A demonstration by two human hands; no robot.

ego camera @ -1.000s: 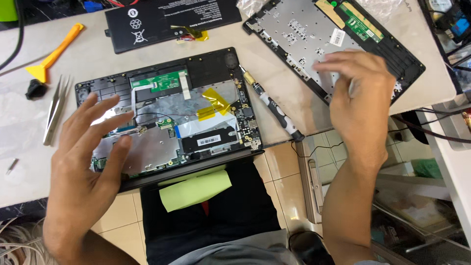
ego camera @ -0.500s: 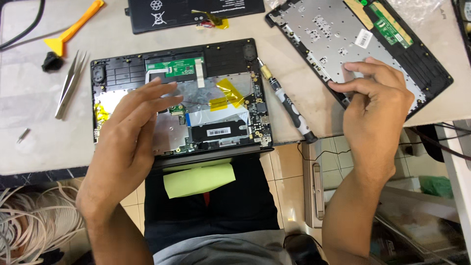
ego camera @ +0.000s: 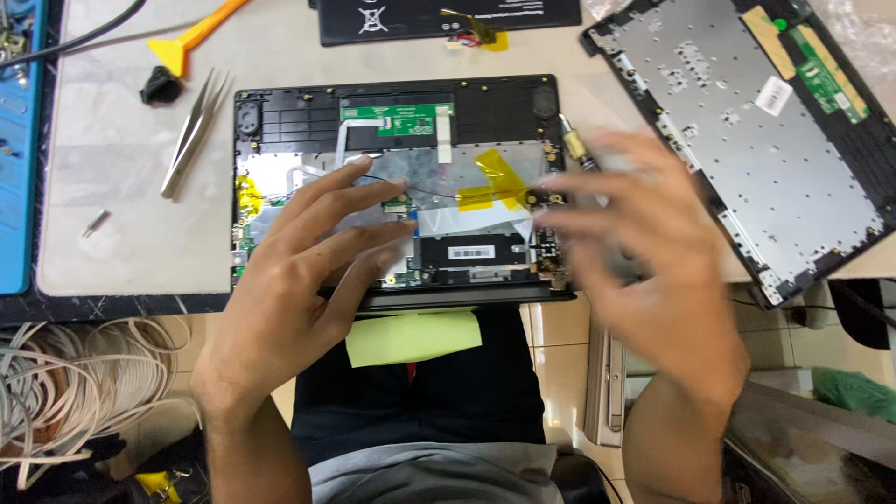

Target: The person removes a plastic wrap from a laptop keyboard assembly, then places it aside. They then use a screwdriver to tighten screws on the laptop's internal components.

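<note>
Yellow tape and thin black wires lie bare in the opened black laptop base [ego camera: 397,187] at the worktop's [ego camera: 121,243] near edge, so our left hand [ego camera: 299,280], fingers spread flat on it, or our blurred, empty, open right hand [ego camera: 653,252] could snag them.

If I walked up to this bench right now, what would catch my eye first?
Probably the opened laptop base at the middle of the table, its green circuit board and yellow tape exposed. The left hand lies spread across it, while the right hand is a blur at its right edge. The detached bottom cover lies upper right.
</note>
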